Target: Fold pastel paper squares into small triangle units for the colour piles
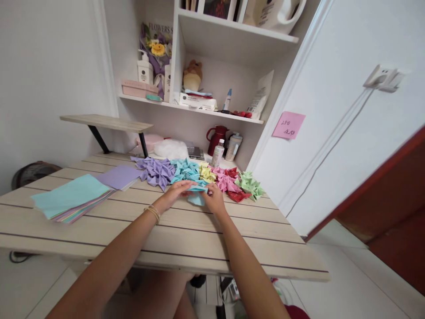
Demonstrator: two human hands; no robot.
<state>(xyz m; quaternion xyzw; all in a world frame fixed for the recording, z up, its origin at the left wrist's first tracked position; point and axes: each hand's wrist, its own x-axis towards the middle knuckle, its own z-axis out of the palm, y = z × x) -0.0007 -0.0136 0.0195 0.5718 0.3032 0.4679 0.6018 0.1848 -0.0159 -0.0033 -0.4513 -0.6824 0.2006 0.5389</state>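
Note:
A partly folded light-blue sheet of origami paper (197, 198) is held just above the table, in front of the folded paper pieces. My left hand (177, 192) grips its left side, fingers along the upper edge. On the right side, my right hand (214, 198) pinches the same paper between thumb and fingers. Behind my hands lie heaps of folded paper shapes: purple (157, 172), blue (186, 169), yellow (207, 173), pink (226, 182), red (238, 196) and green (250, 184). The folds facing away from me are hidden.
A fanned stack of coloured paper (73, 192) and purple sheets (117, 176) lie on the table's left. A small raised shelf (106, 122) stands behind them. At the back are a clear bottle (217, 153), a tumbler (233, 147) and a dark red jug (217, 138).

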